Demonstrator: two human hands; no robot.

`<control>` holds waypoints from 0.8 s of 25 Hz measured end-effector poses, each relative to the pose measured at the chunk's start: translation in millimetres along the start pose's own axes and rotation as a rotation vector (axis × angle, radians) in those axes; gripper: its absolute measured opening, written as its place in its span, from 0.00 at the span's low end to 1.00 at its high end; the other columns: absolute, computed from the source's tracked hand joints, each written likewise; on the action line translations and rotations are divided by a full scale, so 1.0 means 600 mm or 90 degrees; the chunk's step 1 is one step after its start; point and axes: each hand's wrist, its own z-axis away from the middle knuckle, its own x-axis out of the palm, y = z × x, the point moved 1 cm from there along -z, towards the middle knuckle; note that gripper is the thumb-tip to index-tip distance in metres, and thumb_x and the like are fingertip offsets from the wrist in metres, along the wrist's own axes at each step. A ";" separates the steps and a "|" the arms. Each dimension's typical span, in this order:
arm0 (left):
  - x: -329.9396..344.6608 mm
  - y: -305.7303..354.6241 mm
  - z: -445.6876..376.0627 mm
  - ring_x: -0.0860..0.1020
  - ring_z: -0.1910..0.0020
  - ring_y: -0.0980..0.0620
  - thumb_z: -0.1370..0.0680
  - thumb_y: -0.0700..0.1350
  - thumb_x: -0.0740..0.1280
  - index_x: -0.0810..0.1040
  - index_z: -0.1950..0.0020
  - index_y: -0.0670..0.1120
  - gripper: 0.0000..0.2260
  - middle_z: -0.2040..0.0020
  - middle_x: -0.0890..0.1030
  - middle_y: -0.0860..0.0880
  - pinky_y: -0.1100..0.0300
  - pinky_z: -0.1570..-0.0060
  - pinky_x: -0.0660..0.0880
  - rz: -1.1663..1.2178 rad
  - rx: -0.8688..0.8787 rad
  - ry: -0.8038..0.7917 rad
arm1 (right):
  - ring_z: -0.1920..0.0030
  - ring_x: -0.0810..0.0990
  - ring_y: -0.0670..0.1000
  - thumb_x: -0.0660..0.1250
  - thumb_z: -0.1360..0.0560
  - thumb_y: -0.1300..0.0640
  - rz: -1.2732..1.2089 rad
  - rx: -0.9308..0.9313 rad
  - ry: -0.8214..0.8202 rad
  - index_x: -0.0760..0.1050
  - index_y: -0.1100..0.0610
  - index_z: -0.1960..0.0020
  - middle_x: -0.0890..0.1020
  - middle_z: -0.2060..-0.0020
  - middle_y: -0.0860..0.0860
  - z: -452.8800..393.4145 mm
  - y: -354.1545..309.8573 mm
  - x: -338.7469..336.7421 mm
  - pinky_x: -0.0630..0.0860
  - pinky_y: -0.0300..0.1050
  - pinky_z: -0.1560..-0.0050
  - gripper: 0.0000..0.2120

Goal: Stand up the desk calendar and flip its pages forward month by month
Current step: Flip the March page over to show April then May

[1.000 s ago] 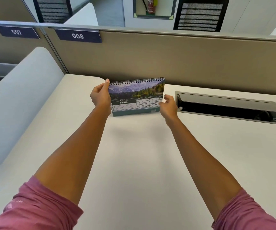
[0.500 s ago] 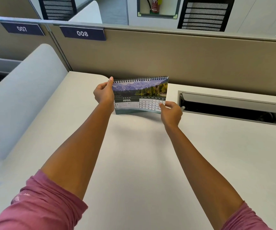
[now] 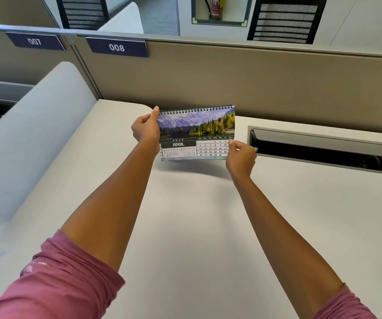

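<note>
The spiral-bound desk calendar [image 3: 197, 132] stands upright at the far middle of the white desk [image 3: 197, 226], showing the APRIL page with a mountain and lake photo. My left hand [image 3: 145, 130] grips its left edge, thumb near the spiral top. My right hand [image 3: 240, 157] pinches the lower right corner of the April page, and that page's bottom edge curves up off the base. The calendar's back and stand are hidden.
A tan partition [image 3: 254, 84] with labels 007 and 008 runs behind the desk. An open cable tray with a raised grey lid [image 3: 323, 143] sits to the right of the calendar. A curved white divider [image 3: 36, 134] borders the desk's left side.
My right hand shifted from the calendar's right edge to its lower right corner and lifted the April page's bottom edge. The left hand kept its grip.
</note>
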 end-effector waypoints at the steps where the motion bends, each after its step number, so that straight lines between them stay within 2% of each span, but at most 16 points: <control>1: 0.000 0.000 0.001 0.81 0.60 0.52 0.24 0.54 0.73 0.79 0.49 0.46 0.12 0.53 0.82 0.49 0.68 0.74 0.75 0.000 0.000 -0.003 | 0.54 0.82 0.55 0.61 0.19 0.54 0.018 -0.022 -0.002 0.82 0.61 0.46 0.85 0.48 0.57 0.003 -0.001 -0.002 0.80 0.45 0.54 0.14; 3: 0.000 0.002 0.003 0.80 0.60 0.52 0.23 0.53 0.73 0.79 0.48 0.47 0.12 0.54 0.81 0.49 0.68 0.75 0.74 -0.001 -0.001 -0.008 | 0.50 0.82 0.57 0.59 0.18 0.53 0.066 -0.088 0.006 0.81 0.60 0.45 0.84 0.46 0.56 0.010 -0.001 -0.005 0.80 0.50 0.50 0.15; 5: -0.001 0.002 0.006 0.80 0.62 0.53 0.23 0.54 0.73 0.79 0.48 0.47 0.12 0.55 0.81 0.50 0.68 0.77 0.74 -0.007 -0.007 -0.012 | 0.48 0.81 0.57 0.58 0.18 0.53 0.094 -0.136 0.025 0.81 0.60 0.44 0.83 0.43 0.55 0.012 -0.001 -0.010 0.80 0.49 0.50 0.15; 7: -0.002 0.004 0.005 0.80 0.62 0.53 0.23 0.54 0.73 0.80 0.47 0.47 0.12 0.56 0.81 0.51 0.68 0.78 0.73 -0.007 -0.009 -0.018 | 0.51 0.82 0.55 0.58 0.18 0.54 0.069 -0.140 0.000 0.81 0.61 0.45 0.84 0.46 0.56 0.009 0.001 -0.012 0.78 0.44 0.56 0.15; 8: -0.002 0.005 0.005 0.80 0.63 0.53 0.23 0.54 0.73 0.80 0.48 0.47 0.12 0.56 0.81 0.51 0.69 0.78 0.73 -0.009 -0.010 -0.020 | 0.54 0.82 0.54 0.58 0.18 0.55 0.015 -0.113 -0.040 0.81 0.61 0.47 0.85 0.49 0.57 0.005 0.001 -0.012 0.75 0.41 0.59 0.15; 10: -0.004 0.009 0.003 0.79 0.63 0.54 0.24 0.53 0.73 0.81 0.48 0.46 0.12 0.57 0.81 0.51 0.69 0.78 0.73 -0.016 -0.004 -0.024 | 0.58 0.80 0.50 0.59 0.19 0.54 -0.158 0.031 -0.150 0.80 0.61 0.54 0.85 0.53 0.59 -0.003 -0.007 -0.014 0.74 0.41 0.60 0.15; 12: -0.005 0.014 -0.003 0.79 0.62 0.55 0.24 0.52 0.73 0.81 0.49 0.46 0.10 0.57 0.81 0.51 0.68 0.76 0.73 -0.028 0.002 -0.035 | 0.57 0.83 0.49 0.60 0.19 0.48 -0.310 0.194 -0.244 0.81 0.54 0.55 0.86 0.55 0.55 -0.007 -0.022 -0.026 0.79 0.43 0.57 0.15; 13: -0.007 0.018 -0.006 0.79 0.61 0.55 0.23 0.51 0.73 0.81 0.50 0.46 0.10 0.57 0.82 0.51 0.66 0.73 0.74 -0.032 -0.001 -0.043 | 0.57 0.84 0.48 0.59 0.20 0.44 -0.347 0.232 -0.281 0.81 0.53 0.54 0.86 0.56 0.52 -0.010 -0.030 -0.033 0.80 0.43 0.58 0.17; 15: -0.012 0.025 -0.014 0.82 0.54 0.50 0.24 0.52 0.73 0.82 0.49 0.44 0.11 0.53 0.84 0.49 0.59 0.60 0.79 -0.031 -0.024 -0.051 | 0.59 0.85 0.47 0.58 0.22 0.39 -0.402 0.253 -0.335 0.82 0.53 0.52 0.87 0.58 0.51 -0.016 -0.047 -0.047 0.80 0.40 0.62 0.22; 17: -0.020 0.031 -0.021 0.81 0.45 0.48 0.22 0.54 0.69 0.83 0.44 0.45 0.15 0.46 0.84 0.48 0.53 0.48 0.79 -0.034 -0.030 -0.058 | 0.61 0.86 0.47 0.57 0.23 0.35 -0.472 0.257 -0.358 0.84 0.53 0.55 0.88 0.58 0.52 -0.022 -0.067 -0.058 0.80 0.39 0.64 0.26; 20: -0.031 0.037 -0.020 0.80 0.41 0.49 0.20 0.57 0.63 0.83 0.40 0.47 0.18 0.40 0.83 0.49 0.55 0.49 0.79 -0.003 -0.014 -0.078 | 0.56 0.87 0.51 0.55 0.25 0.31 -0.581 0.256 -0.386 0.86 0.57 0.53 0.87 0.54 0.56 -0.035 -0.099 -0.072 0.81 0.40 0.63 0.33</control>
